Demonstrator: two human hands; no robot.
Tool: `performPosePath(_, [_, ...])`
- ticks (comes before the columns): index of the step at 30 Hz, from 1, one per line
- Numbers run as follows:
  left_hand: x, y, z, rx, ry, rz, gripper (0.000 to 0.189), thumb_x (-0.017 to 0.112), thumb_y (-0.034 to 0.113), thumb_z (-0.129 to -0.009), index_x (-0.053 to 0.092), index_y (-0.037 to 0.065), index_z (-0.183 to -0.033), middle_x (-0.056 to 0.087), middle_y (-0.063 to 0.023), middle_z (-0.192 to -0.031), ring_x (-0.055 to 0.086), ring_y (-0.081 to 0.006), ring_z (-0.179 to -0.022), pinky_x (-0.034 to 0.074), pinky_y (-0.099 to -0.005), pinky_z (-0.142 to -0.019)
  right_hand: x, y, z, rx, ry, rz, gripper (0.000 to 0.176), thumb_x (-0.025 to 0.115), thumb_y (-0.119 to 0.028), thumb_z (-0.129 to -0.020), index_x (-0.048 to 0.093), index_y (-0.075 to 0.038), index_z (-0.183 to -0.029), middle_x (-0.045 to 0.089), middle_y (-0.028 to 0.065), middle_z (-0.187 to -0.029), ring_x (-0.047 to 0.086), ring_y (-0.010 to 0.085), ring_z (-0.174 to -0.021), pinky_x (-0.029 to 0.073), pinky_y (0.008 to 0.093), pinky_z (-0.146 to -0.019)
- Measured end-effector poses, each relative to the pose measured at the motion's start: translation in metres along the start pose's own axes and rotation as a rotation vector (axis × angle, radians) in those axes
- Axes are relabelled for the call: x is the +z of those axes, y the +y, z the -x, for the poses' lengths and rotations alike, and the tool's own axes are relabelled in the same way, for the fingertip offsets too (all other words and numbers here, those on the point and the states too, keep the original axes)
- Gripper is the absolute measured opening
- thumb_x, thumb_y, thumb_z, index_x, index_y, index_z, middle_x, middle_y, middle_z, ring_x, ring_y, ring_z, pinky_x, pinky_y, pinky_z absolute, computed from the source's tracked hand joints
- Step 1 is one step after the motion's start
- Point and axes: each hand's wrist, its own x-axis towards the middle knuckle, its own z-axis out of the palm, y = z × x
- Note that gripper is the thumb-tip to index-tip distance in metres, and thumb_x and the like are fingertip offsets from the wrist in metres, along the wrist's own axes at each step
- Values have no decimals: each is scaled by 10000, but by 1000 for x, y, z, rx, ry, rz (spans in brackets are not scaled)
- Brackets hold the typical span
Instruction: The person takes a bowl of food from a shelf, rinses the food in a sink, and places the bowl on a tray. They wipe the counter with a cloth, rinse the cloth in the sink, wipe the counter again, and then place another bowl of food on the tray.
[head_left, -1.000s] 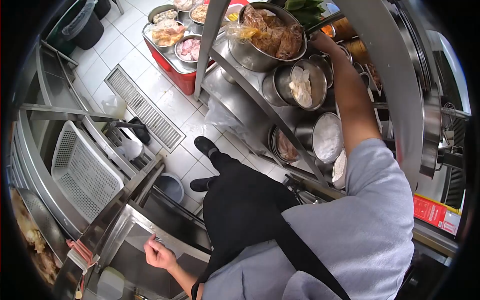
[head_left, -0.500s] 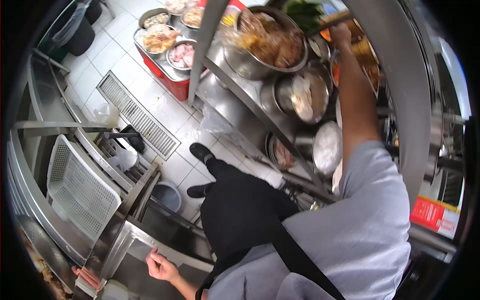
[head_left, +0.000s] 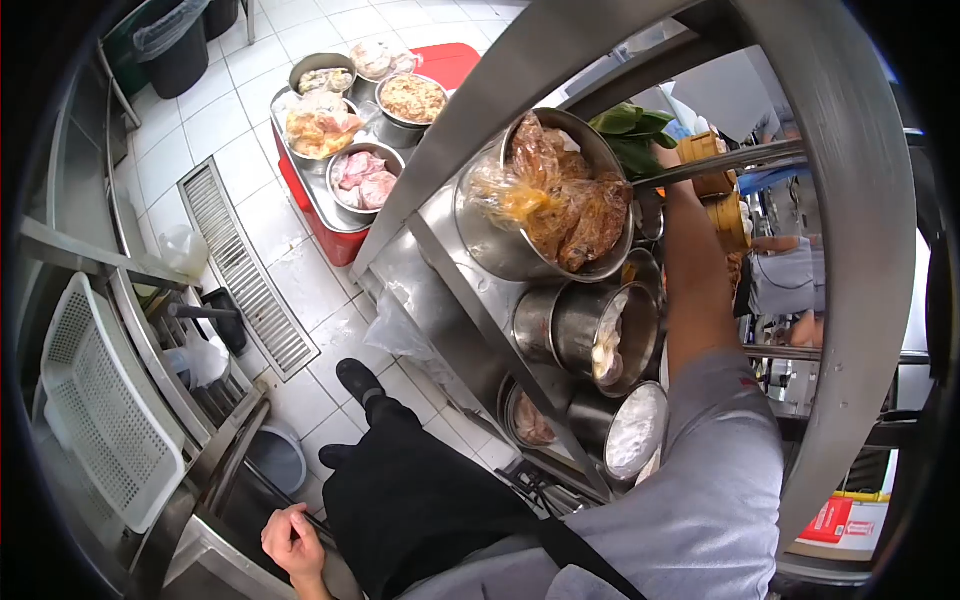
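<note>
My right hand (head_left: 668,168) is raised to the top shelf of a steel rack (head_left: 440,270). It sits behind a metal bar, beside a bamboo steamer (head_left: 712,182) and green leaves (head_left: 628,135); its fingers are hidden. Just left of my forearm stands a big steel bowl (head_left: 500,255) holding bagged brown food. My left hand (head_left: 290,538) rests low on the edge of a steel counter (head_left: 205,545), with its fingers curled and nothing in them.
Lower rack shelves hold steel pots with white pieces (head_left: 612,335) and white powder (head_left: 636,432). A red crate (head_left: 320,225) carries a tray of food bowls. On the floor are a drain grate (head_left: 235,265) and a small bucket (head_left: 275,458). A white basket (head_left: 100,410) is at left, another person (head_left: 790,280) at right.
The view has tilted up and the rack's top shelf now fills the middle. My right hand stays up at the top shelf. My left hand has slid along the counter edge towards me.
</note>
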Motion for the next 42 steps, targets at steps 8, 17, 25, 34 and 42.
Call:
performPosePath(8, [-8, -7, 14, -193, -41, -97, 211, 536, 72, -967, 637, -48, -826, 613, -90, -708, 509, -147, -585, 375, -290, -533, 41, 103, -76, -383, 136, -203, 287, 548, -244, -915, 670, -80, -1117, 678, 201, -1046, 641, 380, -979, 500, 456, -801])
performPosePath(17, [-2, 4, 20, -141, -8, -21, 163, 572, 35, -947, 644, -48, -825, 608, -76, -693, 489, -118, -556, 359, -267, -512, -25, -5, -16, -145, 437, -12, 206, 708, -228, -838, 740, -67, -964, 729, 111, -832, 670, 171, -713, 515, 332, -686])
performPosePath(25, [-15, 13, 38, -133, 43, -26, 189, 568, 55, -969, 636, -54, -830, 610, -74, -711, 456, -102, -571, 342, -267, -527, -85, 10, 50, -226, 718, 361, 227, 705, -221, -842, 699, -59, -1002, 706, 179, -906, 675, 358, -843, 519, 403, -781])
performPosePath(34, [-59, 37, 71, -48, 165, 5, 133, 568, -3, -920, 656, -57, -836, 607, -97, -671, 454, -140, -518, 330, -282, -485, -104, -8, 203, -175, 742, 459, 245, 678, -247, -888, 713, -68, -1050, 714, 163, -987, 669, 371, -904, 500, 436, -794])
performPosePath(42, [-104, 76, 90, 143, 233, 167, 151, 580, -23, -857, 699, -42, -947, 607, -91, -723, 536, -175, -617, 419, -274, -573, -120, -242, 419, -354, 725, -88, 161, 664, -7, -824, 698, -49, -976, 687, 126, -970, 644, 324, -920, 502, 400, -824])
